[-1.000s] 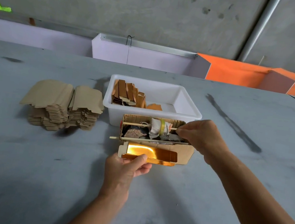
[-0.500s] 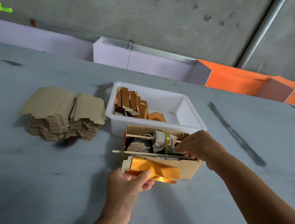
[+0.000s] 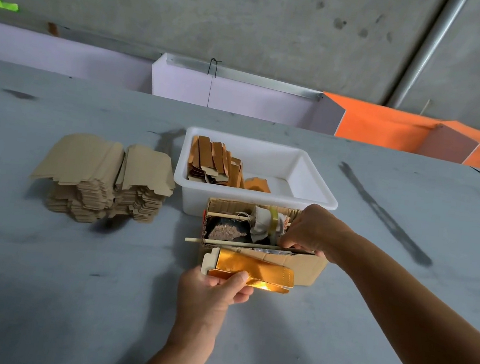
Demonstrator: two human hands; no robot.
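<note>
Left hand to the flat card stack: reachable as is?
Probably yes. Only bare table lies between the left hand and the stack. But that hand grips the gold carton, so it would likely have to set it down first.

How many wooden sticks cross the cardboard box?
2. The far stick crosses the cardboard box beside the white tub; the near stick lies along its front edge. Others may be hidden.

Right hand [image 3: 314, 233] being lowered
It is being sunk into the cardboard box [image 3: 309, 270]; the gold card [image 3: 252, 269] is being tilted.
</note>
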